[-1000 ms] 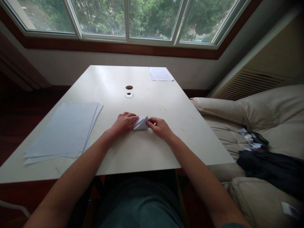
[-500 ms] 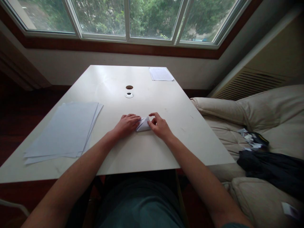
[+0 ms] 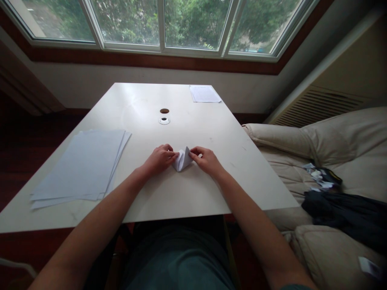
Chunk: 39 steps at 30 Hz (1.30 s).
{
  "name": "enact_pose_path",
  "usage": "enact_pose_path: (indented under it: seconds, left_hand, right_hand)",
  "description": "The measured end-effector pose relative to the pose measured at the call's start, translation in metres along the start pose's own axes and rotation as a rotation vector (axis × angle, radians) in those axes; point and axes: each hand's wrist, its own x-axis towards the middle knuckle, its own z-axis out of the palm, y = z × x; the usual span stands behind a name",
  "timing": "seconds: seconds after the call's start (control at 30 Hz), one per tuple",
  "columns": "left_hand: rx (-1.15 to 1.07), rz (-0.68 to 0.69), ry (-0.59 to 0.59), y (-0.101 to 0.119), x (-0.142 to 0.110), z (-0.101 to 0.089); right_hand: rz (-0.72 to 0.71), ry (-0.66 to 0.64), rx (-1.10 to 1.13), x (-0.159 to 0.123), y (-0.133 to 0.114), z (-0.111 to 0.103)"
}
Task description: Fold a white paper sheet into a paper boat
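A small folded piece of white paper stands on the table in front of me, its flaps raised into points with a gap between them. My left hand pinches its left side between thumb and fingers. On the other side, my right hand grips the right flap with thumb and index finger. The fingertips cover part of the paper's edges.
A stack of blank white sheets lies on the left of the white table. Some printed sheets rest at the far right corner. A round hole and a grommet are mid-table. A beige sofa stands at right.
The folded paper has gone from lying nearly flat to standing with its flaps spread upward. My right fingers have closed on its right flap, and my left hand now pinches instead of pressing down.
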Motion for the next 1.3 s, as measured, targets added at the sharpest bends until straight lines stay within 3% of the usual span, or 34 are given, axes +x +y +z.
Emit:
enact_pose_path:
  seconds: [0.17, 0.6, 0.9, 1.13, 1.3]
  left_hand:
    - [-0.195, -0.062, 0.006, -0.005, 0.002, 0.0]
    - [-0.203, -0.11, -0.111, -0.006, 0.002, -0.004]
    - [-0.281, -0.124, -0.158, -0.003, 0.004, -0.008]
    - [-0.439, -0.208, -0.167, -0.001, 0.003, -0.012]
    - [-0.441, -0.212, -0.107, -0.001, 0.002, -0.007]
  right_hand:
    - [0.011, -0.05, 0.069, 0.001, 0.003, -0.002]
    - [-0.056, -0.165, 0.079, 0.0, -0.001, -0.002]
    - [-0.022, -0.129, -0.018, -0.001, 0.002, 0.002]
    - [-0.016, -0.092, -0.115, -0.001, 0.0, 0.006]
    - [-0.033, -0.064, -0.168, -0.002, -0.001, 0.009]
